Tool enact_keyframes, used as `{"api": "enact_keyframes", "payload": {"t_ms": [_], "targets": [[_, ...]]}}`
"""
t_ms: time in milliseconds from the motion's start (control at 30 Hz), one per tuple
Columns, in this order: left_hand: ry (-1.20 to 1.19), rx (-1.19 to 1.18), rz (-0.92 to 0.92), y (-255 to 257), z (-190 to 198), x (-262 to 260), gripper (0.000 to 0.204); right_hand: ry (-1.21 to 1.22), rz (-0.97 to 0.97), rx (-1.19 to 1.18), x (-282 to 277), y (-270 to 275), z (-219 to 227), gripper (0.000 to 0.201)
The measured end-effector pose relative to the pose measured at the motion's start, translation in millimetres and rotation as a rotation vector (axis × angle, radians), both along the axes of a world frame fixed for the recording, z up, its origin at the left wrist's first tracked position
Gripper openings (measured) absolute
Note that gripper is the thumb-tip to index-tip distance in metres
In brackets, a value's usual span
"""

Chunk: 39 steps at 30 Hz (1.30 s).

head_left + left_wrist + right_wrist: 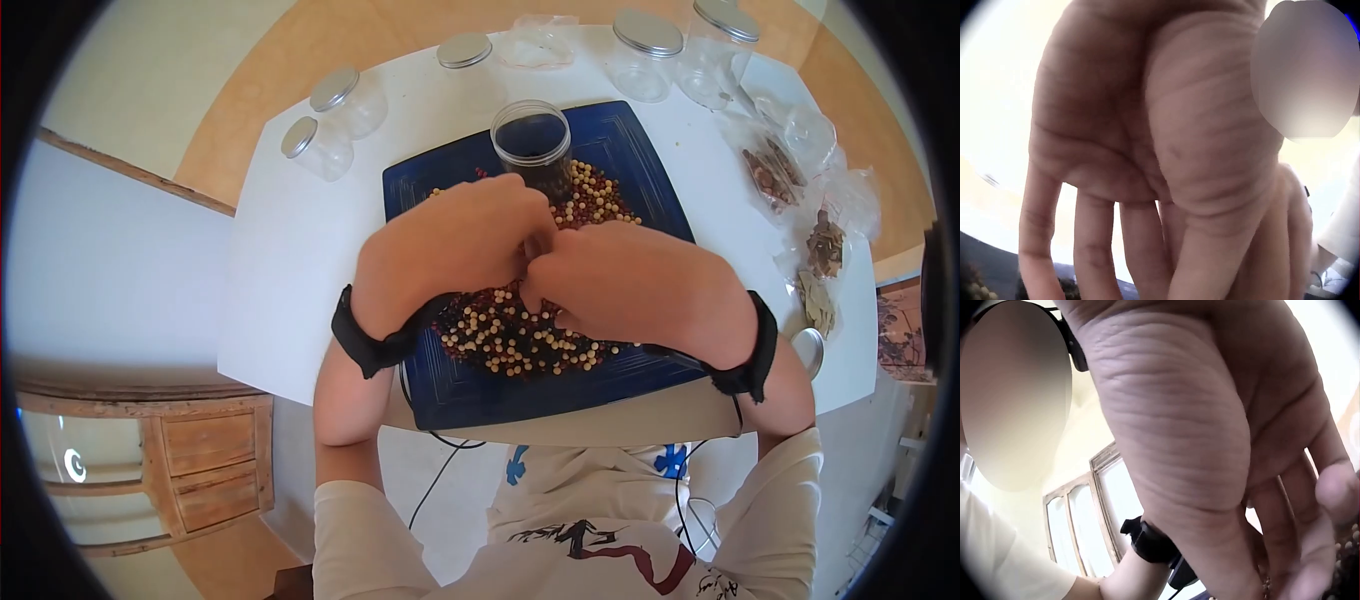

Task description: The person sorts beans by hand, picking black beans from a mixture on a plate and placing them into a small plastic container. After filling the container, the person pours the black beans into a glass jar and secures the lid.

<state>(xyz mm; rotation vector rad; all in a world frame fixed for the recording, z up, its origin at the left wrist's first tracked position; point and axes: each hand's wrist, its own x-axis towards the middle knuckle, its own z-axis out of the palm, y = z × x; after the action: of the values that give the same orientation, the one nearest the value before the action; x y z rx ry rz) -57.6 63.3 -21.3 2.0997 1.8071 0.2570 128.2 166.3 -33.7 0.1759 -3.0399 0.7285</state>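
Your left hand [1129, 137] looms nearest, its palm filling the left wrist view, with the fingers pointing down and slightly apart and their tips out of frame. Your right hand [640, 280] meets it at the middle of the tray, fingers bent inward. You can't tell from any view whether either set of fingertips is pinching a bean.

The mixed beans [490, 330], pale yellow, dark red and black, lie loose on the blue tray [480, 402], under your hands and beyond them. Expect each one to be light, hard and smooth, apt to roll or squirt out of a tight pinch. Take a single bean across its middle with the pads of thumb and forefinger, lightly; they should stand pressure well.

Behind your hands a lidless clear jar [533, 158] stands on the tray with beans beside it. It looks light, thin-walled and slick, so grip it round the body rather than at the rim.

Farther out, on the white table [290, 260], silver-lidded jars [360, 100] line the far side, and clear bags [775, 180] of dried goods lie to your right.
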Motion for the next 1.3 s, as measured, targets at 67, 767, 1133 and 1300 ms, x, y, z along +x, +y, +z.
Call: {"api": "enact_keyframes", "payload": {"t_ms": [67,767,1133,1300], "targets": [[-0.114,-0.094,0.031,-1,10,-6,0.013,-0.048,0.036,0.100,-1,-3,2,0.007],[-0.089,0.567,0.270,33,30,-31,0.014,-0.092,0.121,-0.014,-23,-6,-16,0.010],[-0.095,0.420,0.381,24,32,-24,0.012,0.073,0.033,-0.067,-16,16,28,0.012],[-0.034,0.395,0.343,22,30,-31,0.013,0.346,-0.200,-0.051,-15,34,34,0.009]]}}
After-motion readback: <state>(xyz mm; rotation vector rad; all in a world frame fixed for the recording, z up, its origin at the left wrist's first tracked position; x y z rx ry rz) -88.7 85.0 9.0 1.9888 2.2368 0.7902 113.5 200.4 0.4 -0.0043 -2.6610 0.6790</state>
